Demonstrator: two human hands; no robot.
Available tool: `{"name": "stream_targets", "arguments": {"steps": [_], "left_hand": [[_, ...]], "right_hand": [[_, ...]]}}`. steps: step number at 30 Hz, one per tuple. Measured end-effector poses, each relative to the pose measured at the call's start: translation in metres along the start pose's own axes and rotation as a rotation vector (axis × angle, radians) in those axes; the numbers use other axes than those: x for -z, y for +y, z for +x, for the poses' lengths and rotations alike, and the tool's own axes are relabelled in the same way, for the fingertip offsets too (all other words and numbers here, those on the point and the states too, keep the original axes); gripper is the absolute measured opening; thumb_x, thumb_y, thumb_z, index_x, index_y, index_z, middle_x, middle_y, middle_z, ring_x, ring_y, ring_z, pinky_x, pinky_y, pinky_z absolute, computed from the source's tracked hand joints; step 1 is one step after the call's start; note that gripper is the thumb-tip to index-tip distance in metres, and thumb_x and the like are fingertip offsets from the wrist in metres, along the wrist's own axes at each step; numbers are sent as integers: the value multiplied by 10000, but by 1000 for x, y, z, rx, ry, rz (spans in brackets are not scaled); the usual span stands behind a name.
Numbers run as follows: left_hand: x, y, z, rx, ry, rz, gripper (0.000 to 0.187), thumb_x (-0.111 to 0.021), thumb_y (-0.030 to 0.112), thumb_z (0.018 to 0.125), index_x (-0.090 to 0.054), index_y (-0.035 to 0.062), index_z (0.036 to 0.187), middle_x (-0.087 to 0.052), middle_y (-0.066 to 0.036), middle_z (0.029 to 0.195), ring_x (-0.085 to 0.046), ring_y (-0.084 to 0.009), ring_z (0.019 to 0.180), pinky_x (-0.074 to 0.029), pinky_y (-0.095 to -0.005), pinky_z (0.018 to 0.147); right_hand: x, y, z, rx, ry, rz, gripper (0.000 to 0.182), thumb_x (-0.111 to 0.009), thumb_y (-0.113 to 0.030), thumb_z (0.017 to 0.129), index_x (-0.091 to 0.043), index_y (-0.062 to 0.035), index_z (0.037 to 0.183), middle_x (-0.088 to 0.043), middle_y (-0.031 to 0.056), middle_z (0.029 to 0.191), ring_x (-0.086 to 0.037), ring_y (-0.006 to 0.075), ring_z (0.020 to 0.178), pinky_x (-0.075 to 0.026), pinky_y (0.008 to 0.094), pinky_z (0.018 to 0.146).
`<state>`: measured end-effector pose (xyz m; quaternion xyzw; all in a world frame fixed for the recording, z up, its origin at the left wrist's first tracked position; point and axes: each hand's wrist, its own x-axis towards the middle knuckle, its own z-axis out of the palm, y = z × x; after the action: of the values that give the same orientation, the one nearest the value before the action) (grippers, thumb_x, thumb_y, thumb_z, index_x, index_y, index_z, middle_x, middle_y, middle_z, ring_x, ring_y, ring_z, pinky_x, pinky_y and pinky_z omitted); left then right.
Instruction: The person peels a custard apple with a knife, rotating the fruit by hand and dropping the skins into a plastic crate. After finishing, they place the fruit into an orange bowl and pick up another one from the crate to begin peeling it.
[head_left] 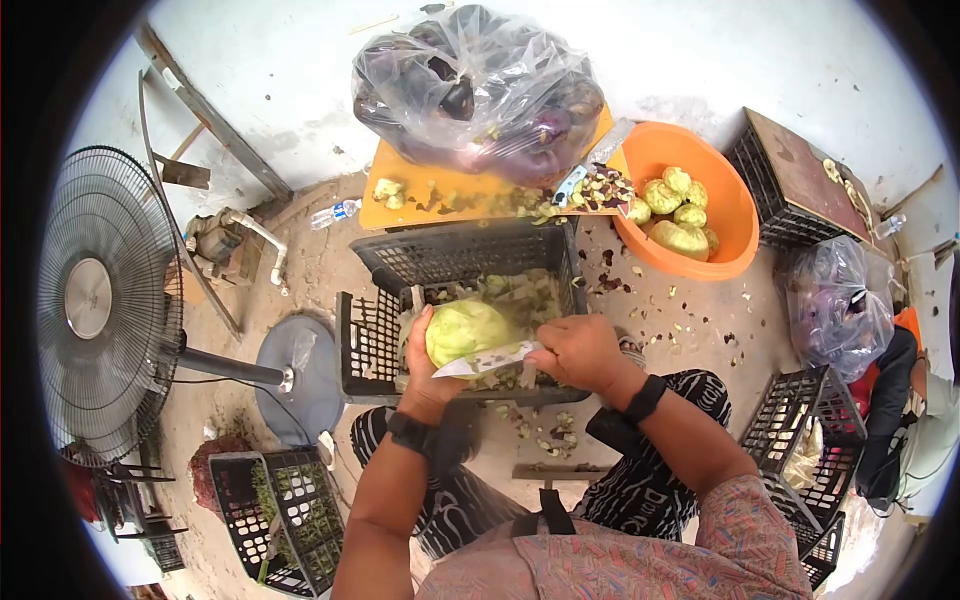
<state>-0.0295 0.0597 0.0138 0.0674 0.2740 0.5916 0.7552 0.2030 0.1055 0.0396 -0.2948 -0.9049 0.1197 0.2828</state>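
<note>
A green vegetable is gripped in the left hand above the black crate. A knife is clasped by the right hand, its blade laid against the vegetable. An orange tub sits beyond the crate.

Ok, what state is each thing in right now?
Left hand: grip shut on green vegetable, held over black crate.
Right hand: grip shut on knife, blade against the vegetable.
Orange basin: holds peeled pieces.
Board: littered with scraps.
Eggplant bag: full, on the board.
Fan: spinning or not, unclear.
</note>
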Motion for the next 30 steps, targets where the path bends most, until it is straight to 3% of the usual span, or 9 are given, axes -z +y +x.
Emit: {"name": "stream_targets", "arguments": {"steps": [6, 15, 18, 24, 30], "left_hand": [[-5, -3, -1, 4, 33, 18, 551, -487, 479, 929, -615, 9, 1186, -668, -164, 1131, -649, -310, 1025, -496, -451, 940], [7, -7, 7, -24, -1, 70, 539, -468, 488, 938, -607, 33, 1190, -658, -160, 1153, -640, -323, 1043, -493, -464, 949], [1, -11, 5, 77, -30, -48, 547, -463, 492, 938, -606, 28, 1189, -648, -170, 1170, -632, -327, 1057, -491, -471, 953], [-1, -3, 1, 2, 16, 23, 578, -439, 510, 933, -593, 32, 1219, -640, -179, 1180, -626, -338, 1064, -483, -493, 955], [-3, -2, -2, 124, -98, 112, 603, -405, 537, 937, -576, 51, 1250, -634, -173, 1193, -619, -339, 1077, -478, -500, 958]], "right_hand": [[3, -2, -1, -9, -43, -33, 395, -624, -476, 836, -564, -116, 685, -567, 57, 630, -599, 278, 608, -459, 411, 529], [-10, -12, 8, -7, 67, -32, 408, -642, -485, 823, -586, -111, 671, -568, 56, 596, -590, 280, 548, -458, 408, 503], [-9, -14, 8, -27, 6, -21, 341, -636, -426, 839, -612, -112, 708, -602, 72, 647, -607, 285, 582, -480, 389, 513], [-10, 4, 4, -31, 68, -30, 383, -632, -455, 837, -589, -114, 667, -564, 53, 591, -591, 270, 543, -453, 407, 487], [-5, 3, 0, -46, 41, -109, 396, -630, -460, 835, -574, -115, 649, -544, 50, 578, -584, 267, 536, -451, 403, 491]]}}
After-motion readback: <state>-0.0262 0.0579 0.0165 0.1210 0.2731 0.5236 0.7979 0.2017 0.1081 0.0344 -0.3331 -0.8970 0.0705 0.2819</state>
